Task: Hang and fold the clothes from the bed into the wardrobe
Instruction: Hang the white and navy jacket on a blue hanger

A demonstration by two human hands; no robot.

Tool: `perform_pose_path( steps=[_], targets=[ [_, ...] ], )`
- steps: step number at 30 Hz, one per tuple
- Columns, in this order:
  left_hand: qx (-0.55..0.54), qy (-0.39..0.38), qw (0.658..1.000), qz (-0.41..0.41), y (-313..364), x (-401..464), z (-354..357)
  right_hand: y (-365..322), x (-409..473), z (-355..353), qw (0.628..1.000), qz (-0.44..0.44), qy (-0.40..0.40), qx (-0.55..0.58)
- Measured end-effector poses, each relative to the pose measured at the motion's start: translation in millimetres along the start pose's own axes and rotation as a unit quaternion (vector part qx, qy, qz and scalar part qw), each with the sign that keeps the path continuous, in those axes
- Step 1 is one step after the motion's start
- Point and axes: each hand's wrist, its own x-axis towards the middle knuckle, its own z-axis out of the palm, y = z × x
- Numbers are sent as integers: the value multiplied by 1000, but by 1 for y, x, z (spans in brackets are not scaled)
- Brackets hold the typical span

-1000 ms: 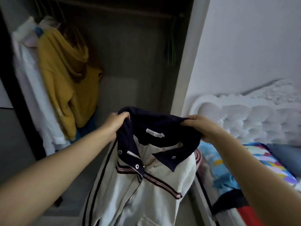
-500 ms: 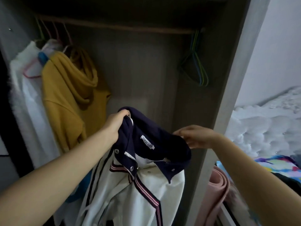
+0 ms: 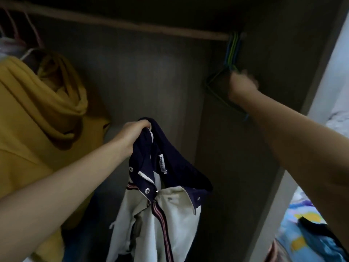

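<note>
Up at the right end of the wardrobe rail [image 3: 120, 23], the right hand [image 3: 242, 83] is at the bunch of empty hangers [image 3: 231, 52], which hang from the rail and lie flat against the side wall. That hand is blurred, so whether its grip has closed on a hanger or only touches one I cannot tell. The left hand [image 3: 132, 134] holds the cream jacket [image 3: 160, 210] by its navy collar [image 3: 170, 163], fingers curled tight round the fabric; the garment hangs straight down from that grip, long axis vertical, in the open middle of the wardrobe. The hangers lie above and to the right of the collar, well apart from it, and the right hand is plainly the nearer one. My reading is that a hanger must come off the rail and down-left toward the collar opening. A yellow hoodie [image 3: 37, 114] hangs at the left; the bed [image 3: 306, 241] shows at the lower right
</note>
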Motion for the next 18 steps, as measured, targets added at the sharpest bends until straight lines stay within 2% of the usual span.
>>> perform_pose_path(
  steps=[4, 9, 13, 18],
  targets=[
    [-7, -34, 999, 17, 10, 22, 11, 0, 21, 10, 999, 7, 38, 3],
    [-11, -85, 996, 11, 10, 48, 23, -7, 19, 20, 987, -4, 105, 120],
    [-16, -96, 995, -23, -4, 64, 19, -18, -3, 48, 963, 0, 155, 220],
    [6, -120, 990, -70, -31, 77, 4, -32, 6, 57, 941, 25, 186, 281]
  ],
)
